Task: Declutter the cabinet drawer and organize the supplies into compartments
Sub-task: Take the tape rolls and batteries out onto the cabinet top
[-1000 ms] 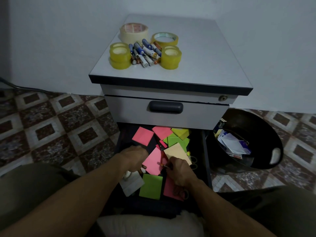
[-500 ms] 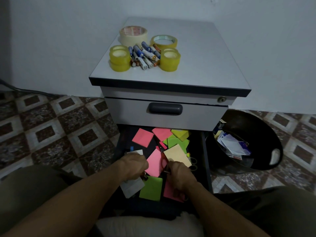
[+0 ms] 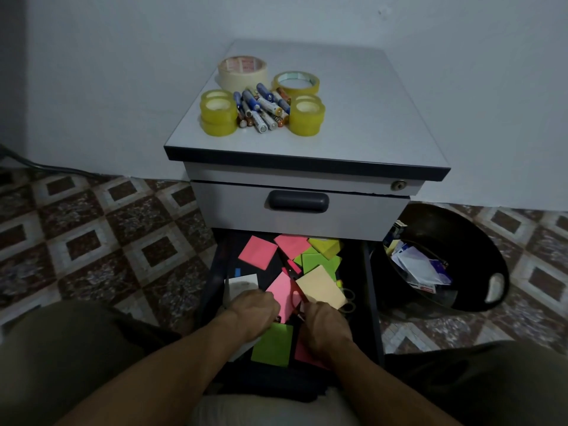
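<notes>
Both your hands are down in the open drawer [image 3: 373, 272] at the lower middle of the frame, knuckles up and fingers curled under, so honestly can't tell if either one's got hold of anything. Your left hand [image 3: 255, 312] sits over a white card [image 3: 244, 284] and the edge of a pink sticky pad [image 3: 284, 290]. Your right hand [image 3: 325, 324] is just beside it, right below a peach pad [image 3: 319, 287], with a green pad [image 3: 272, 345] between your wrists. Scissors [image 3: 349, 298] lie by the drawer's right wall. Up on the cabinet [image 3: 353, 118], tape rolls [image 3: 218, 116] ring a pile of batteries [image 3: 261, 107]. A dark bin [image 3: 461, 241] with paper in it sits at right.
</notes>
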A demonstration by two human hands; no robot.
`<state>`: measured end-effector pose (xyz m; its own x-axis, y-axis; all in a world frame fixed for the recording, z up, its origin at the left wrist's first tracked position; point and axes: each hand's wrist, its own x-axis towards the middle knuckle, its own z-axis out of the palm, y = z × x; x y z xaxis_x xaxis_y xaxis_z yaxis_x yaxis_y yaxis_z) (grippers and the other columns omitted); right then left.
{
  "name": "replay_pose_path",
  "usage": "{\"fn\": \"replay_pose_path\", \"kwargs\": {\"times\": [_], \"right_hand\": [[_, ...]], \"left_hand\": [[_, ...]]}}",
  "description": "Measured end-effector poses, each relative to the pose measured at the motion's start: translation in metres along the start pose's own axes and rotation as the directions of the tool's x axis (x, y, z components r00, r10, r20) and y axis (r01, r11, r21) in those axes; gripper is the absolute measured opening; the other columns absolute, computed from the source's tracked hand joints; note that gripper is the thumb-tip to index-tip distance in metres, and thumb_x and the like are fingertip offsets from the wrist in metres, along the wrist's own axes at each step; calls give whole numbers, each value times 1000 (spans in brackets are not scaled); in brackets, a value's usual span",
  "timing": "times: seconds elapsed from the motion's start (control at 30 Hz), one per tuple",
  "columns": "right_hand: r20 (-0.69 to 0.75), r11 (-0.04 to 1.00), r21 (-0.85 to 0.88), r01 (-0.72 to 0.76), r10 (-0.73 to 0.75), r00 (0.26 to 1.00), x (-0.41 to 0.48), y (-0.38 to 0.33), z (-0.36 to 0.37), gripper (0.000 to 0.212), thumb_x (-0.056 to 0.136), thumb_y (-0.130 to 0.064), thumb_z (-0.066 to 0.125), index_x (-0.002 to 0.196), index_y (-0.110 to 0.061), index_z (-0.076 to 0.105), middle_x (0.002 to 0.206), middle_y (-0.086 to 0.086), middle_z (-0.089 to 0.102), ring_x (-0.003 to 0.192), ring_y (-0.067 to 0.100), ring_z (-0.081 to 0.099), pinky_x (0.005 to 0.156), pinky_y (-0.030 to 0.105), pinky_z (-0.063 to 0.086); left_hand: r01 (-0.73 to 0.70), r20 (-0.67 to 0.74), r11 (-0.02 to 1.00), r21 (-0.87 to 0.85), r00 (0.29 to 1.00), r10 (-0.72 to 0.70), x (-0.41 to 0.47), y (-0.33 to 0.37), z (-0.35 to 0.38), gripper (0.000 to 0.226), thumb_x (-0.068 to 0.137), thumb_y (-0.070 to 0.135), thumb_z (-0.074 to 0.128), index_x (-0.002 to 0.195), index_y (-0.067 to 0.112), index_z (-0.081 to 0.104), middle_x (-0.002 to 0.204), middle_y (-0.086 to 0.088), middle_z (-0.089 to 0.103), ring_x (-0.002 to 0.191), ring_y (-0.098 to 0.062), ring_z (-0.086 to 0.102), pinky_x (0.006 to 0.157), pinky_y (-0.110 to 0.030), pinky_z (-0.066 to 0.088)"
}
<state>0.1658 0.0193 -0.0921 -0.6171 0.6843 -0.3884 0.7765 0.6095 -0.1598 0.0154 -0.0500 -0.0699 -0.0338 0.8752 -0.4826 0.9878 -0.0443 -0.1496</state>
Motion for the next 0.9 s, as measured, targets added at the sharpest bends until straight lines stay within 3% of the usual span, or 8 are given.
{"fn": "replay_pose_path", "kwargs": {"times": [0.23,0.4,0.5,0.67,0.77,0.9], "right_hand": [[16,999,-45,10,-9,1000,-2,-2,-4,28,103,-27,42,125,-12,51,126,10,57,112,24,58,93,34,50],[-15,996,89,-19,21,1000,-5,-4,-10,27,101,-30,43,116,-14,59,118,8,63,101,21,61,88,33,53],[-11,958,279,-59,65,998,-6,-6,-22,25,95,-36,52,103,-16,66,102,5,69,86,20,62,74,28,52],[5,886,452,-100,110,994,-10,-4,-47,29,88,-31,61,103,-10,74,102,10,72,96,24,67,66,22,43],[2,840,532,-106,124,992,-15,-6,-64,22,87,-29,63,91,-12,77,93,7,74,91,21,68,64,22,42],[-34,760,649,-40,81,996,-22,-8,-89,22,83,-19,67,61,-22,69,66,-1,68,52,6,57,50,18,44]], "left_hand": [[7,-30,1000,-8,1000,-7,-3,5,2,26,94,4,48,115,3,64,121,-17,60,110,-33,59,87,-42,49],[175,-31,950,-260,982,-189,-4,8,-5,19,93,9,56,108,5,67,112,-13,66,102,-29,65,83,-38,54],[259,-22,805,-534,947,-320,-6,-4,-8,19,92,25,62,97,10,72,97,-9,70,88,-23,68,73,-34,57],[293,106,472,-831,918,-383,-20,-25,-26,25,81,22,76,64,7,65,59,0,56,55,-13,54,53,-25,44],[271,129,307,-912,902,-413,-33,-33,-42,21,73,15,78,74,-5,70,60,-6,54,55,-15,50,50,-24,38],[241,149,214,-947,916,-373,-52,-42,-75,22,76,15,78,80,-6,73,64,-11,59,59,-21,53,54,-27,43]]}}
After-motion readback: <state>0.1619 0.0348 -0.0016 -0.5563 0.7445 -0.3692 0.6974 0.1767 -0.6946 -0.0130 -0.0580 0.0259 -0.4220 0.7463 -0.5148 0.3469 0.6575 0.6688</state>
